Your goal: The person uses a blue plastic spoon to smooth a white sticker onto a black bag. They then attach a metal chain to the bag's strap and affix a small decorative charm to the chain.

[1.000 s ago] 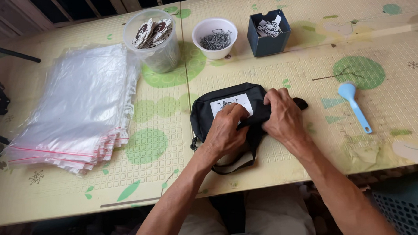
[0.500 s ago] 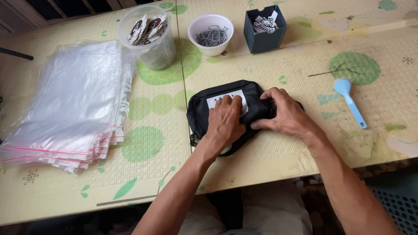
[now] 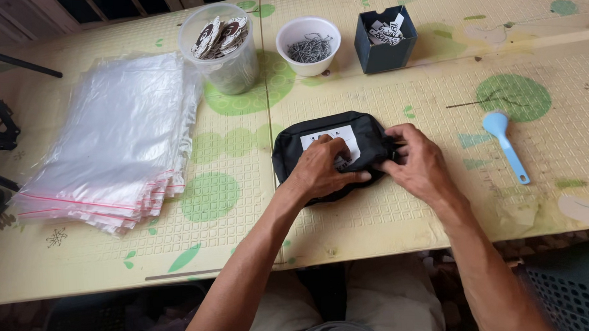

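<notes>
I see a small black pouch [image 3: 333,151] lying flat near the middle of the table [image 3: 388,227], with a white label on its top face. My left hand [image 3: 324,168] lies palm-down across the pouch, fingers spread and curled over the label, thumb at the near edge, pressing on the fabric rather than closed around it. My right hand [image 3: 418,161] is at the pouch's right end, fingers bunched and pinched together on the cloth there; what exactly they grip is hidden. Compared with half a second ago, both hands sit in much the same place, the left having slid a little nearer over the label. The pouch is soft, rounded at the corners and slightly puckered under the hands. To its right lies a light blue scoop [image 3: 506,145]. Far of it stand a clear tub of round tags [image 3: 222,47], a white bowl of metal bits [image 3: 308,46] and a dark blue box [image 3: 386,38]. At left is a stack of clear zip bags [image 3: 117,139].
</notes>
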